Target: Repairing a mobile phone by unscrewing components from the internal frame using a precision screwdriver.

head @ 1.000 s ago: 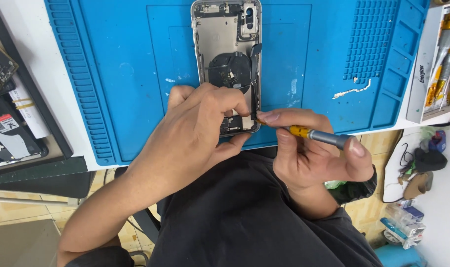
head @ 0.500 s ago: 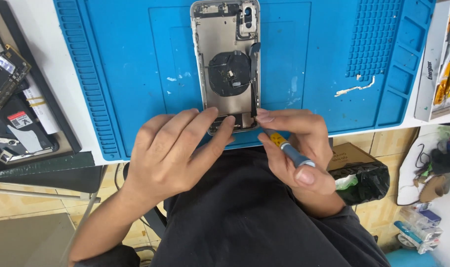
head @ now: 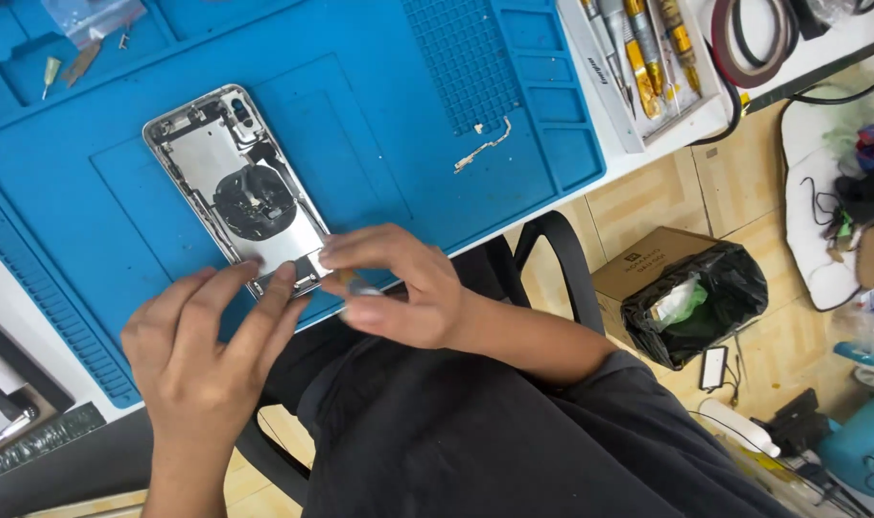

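Bright, even overhead light; your view is tilted.
Soft shadows under both hands on the blue mat [head: 379,125]; faint glare above it, slight motion blur, edges bowed.

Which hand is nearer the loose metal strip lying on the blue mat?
Right. The right hand is at the phone frame's bottom edge, below and left of the strip. The left hand sits further left, fingertips on the frame's lower end.
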